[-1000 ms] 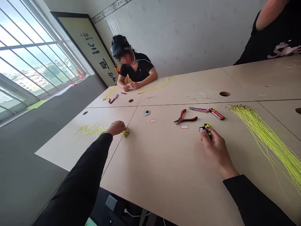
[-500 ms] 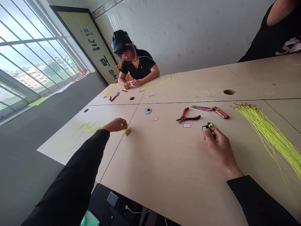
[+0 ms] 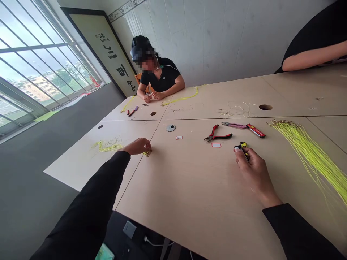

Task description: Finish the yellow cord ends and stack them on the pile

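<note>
Yellow cord bundle (image 3: 108, 146) is running across the worktop (image 3: 189, 180) and beneath your left hand (image 3: 137, 146), its gold-tipped end poking out by your fingertips. Your fingers are hiding most of that end, so you can't tell whether you're gripping it or only touching it. Your right hand (image 3: 256, 169) is curling closely around a black-and-yellow lighter (image 3: 241, 148), covering part of it. Red-handled pliers (image 3: 217, 135) are lying just beyond, and a larger yellow cord hank (image 3: 309, 155) is spreading past the right edge of the view, cut off there.
</note>
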`<move>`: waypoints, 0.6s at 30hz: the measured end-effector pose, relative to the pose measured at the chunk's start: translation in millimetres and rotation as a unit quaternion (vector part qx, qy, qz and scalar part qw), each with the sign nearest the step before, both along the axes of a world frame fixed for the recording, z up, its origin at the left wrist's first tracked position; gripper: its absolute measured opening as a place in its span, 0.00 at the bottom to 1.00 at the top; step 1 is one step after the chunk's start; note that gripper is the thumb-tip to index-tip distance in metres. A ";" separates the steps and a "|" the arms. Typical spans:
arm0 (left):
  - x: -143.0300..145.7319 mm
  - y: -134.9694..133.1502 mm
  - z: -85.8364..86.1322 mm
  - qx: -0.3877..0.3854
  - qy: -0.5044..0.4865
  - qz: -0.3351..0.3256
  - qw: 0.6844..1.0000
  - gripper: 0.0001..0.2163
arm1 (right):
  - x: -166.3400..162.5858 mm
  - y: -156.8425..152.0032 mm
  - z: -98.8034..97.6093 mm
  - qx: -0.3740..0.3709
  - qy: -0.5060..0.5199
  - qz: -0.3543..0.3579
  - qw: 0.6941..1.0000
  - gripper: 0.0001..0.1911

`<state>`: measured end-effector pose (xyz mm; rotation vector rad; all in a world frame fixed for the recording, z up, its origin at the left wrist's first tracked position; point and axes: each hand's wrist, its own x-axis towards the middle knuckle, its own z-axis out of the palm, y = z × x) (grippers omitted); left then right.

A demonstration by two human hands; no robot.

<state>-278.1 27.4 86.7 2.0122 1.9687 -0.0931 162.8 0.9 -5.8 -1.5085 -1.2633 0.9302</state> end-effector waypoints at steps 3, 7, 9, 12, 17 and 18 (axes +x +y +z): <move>1.6 -1.5 1.5 0.012 -0.006 0.000 1.000 0.07 | -0.6 -0.4 0.8 0.002 -0.003 -0.001 1.000 0.20; 2.2 -4.9 6.7 0.036 -0.018 0.004 0.999 0.07 | -1.7 -0.1 1.9 0.006 -0.001 0.000 1.000 0.21; 0.5 -7.3 8.3 0.050 -0.022 0.007 0.998 0.09 | -1.9 0.1 2.5 0.008 0.000 0.000 1.000 0.21; -3.4 -11.3 7.4 0.080 -0.044 0.016 0.996 0.10 | -1.8 0.2 3.3 0.009 -0.003 0.003 1.000 0.21; -4.5 -17.3 4.8 0.124 -0.091 0.042 0.987 0.09 | -1.9 -0.3 4.2 0.008 -0.011 0.002 1.000 0.21; -3.6 -18.3 5.3 0.129 -0.096 0.044 0.986 0.09 | -2.0 -0.5 4.3 0.007 -0.013 0.002 1.000 0.21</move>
